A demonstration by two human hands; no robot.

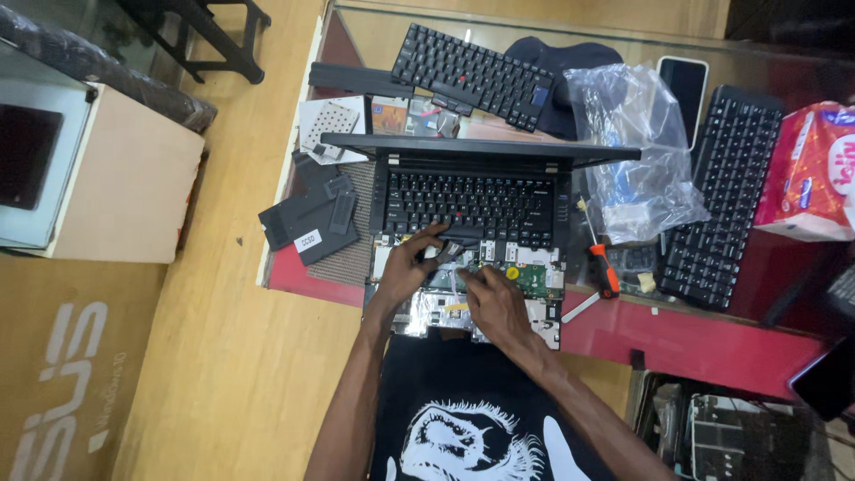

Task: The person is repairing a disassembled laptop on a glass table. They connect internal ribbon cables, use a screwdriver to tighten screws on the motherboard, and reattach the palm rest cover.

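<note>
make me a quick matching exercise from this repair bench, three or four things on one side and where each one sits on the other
Things:
1. screwdriver
2. phone
3. loose keyboard
4. left hand

Places:
A. behind the laptop lid
B. on the laptop's opened palm-rest area
C. right of the laptop, orange handle toward the person
D. far side, between plastic bag and black keyboard

Pairs: 1-C, 2-D, 3-A, 4-B

We've got a black laptop [472, 200] with its green circuit board [534, 278] showing, sitting on a red tabletop [695, 343]. Screwdriver [604, 267] near the front edge has an orange and black handle. Two more black keyboards [472, 76] [721, 196], a clear plastic bag [637, 160], and a red, white and pink packet [815, 169] at the right edge.
</note>
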